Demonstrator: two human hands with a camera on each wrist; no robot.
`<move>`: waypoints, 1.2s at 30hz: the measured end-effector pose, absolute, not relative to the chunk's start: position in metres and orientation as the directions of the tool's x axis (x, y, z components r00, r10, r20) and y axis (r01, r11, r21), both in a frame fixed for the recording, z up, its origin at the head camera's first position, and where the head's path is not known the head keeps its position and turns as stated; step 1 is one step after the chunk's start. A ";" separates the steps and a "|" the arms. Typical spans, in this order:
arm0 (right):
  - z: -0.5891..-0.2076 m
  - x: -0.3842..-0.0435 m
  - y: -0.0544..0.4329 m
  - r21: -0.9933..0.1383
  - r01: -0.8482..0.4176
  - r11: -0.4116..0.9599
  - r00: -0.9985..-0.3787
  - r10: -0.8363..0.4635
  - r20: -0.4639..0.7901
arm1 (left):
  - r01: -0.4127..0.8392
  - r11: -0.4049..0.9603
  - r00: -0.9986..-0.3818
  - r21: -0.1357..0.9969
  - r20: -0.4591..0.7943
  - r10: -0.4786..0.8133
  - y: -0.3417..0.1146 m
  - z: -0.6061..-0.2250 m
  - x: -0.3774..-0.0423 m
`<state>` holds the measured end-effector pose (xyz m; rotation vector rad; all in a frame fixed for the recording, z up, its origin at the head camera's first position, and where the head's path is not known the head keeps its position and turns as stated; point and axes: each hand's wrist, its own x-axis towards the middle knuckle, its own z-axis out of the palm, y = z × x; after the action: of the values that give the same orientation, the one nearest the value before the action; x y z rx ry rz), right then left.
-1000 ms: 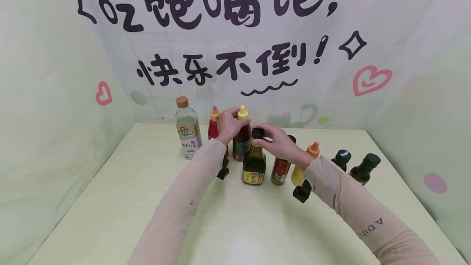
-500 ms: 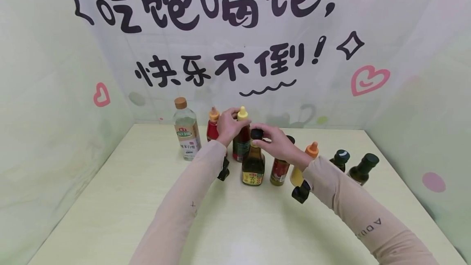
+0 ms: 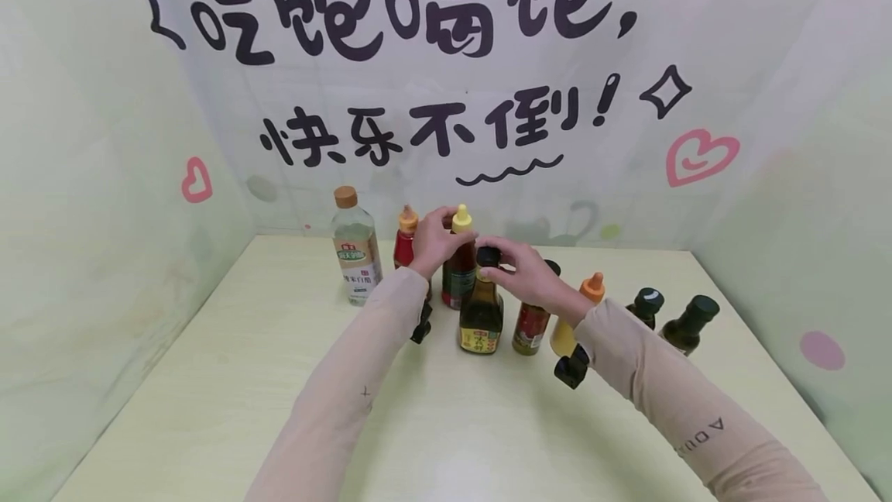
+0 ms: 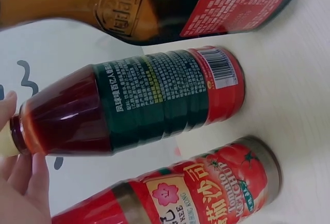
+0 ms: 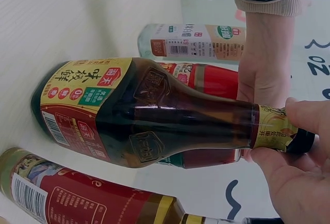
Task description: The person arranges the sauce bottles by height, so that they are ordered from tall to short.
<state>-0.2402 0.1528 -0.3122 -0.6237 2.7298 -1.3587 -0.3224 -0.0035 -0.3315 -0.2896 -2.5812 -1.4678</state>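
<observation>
My left hand (image 3: 432,242) grips the neck of a dark red sauce bottle (image 3: 458,281) with a yellow nozzle cap; its green label (image 4: 154,90) faces the left wrist view. Around the neck and black cap of a brown soy sauce bottle (image 3: 481,314), my right hand (image 3: 524,273) curls its thumb and fingers. This bottle stands upright on the table, in front of and slightly right of the yellow-capped one. Just left of the left hand is a tomato ketchup bottle (image 4: 227,182), partly hidden by the hand and sleeve in the head view.
A white vinegar bottle (image 3: 357,262) stands at the left end. Right of the soy sauce are a red-labelled bottle (image 3: 531,328), an orange-nozzle yellow bottle (image 3: 563,335) and two dark-capped bottles, one being the rightmost bottle (image 3: 690,322). A printed cloth wall (image 3: 307,200) closes off the table's back.
Both hands keep their places on the same two bottles. Only the head view shifts slightly.
</observation>
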 end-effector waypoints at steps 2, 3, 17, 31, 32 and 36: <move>-0.312 -0.241 0.153 -0.766 -0.344 0.543 -0.918 -0.366 0.152 | 0.251 0.487 -0.968 0.836 0.226 0.112 -0.005 -0.332 -0.323; -0.312 -0.241 0.153 -0.762 -0.347 0.546 -0.917 -0.367 0.154 | 0.255 0.479 -0.967 0.840 0.222 0.125 -0.006 -0.331 -0.324; -0.299 -0.241 0.152 -0.718 -0.376 0.585 -0.902 -0.410 0.137 | 0.233 0.433 -0.965 0.871 0.153 0.212 -0.015 -0.327 -0.327; -0.285 -0.249 0.147 -0.646 -0.427 0.633 -0.880 -0.455 0.136 | 0.248 0.432 -0.962 0.867 0.167 0.216 -0.016 -0.326 -0.325; -0.284 -0.250 0.147 -0.644 -0.434 0.631 -0.877 -0.460 0.141 | 0.251 0.433 -0.961 0.866 0.169 0.217 -0.016 -0.326 -0.326; -0.278 -0.254 0.150 -0.648 -0.427 0.630 -0.881 -0.451 0.142 | 0.270 0.439 -0.956 0.857 0.185 0.227 -0.016 -0.326 -0.327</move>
<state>-0.2540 0.1495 -0.2783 -0.7557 2.8057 -1.1018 -0.3267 -0.0163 -0.3262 -0.4547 -2.6286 -1.5781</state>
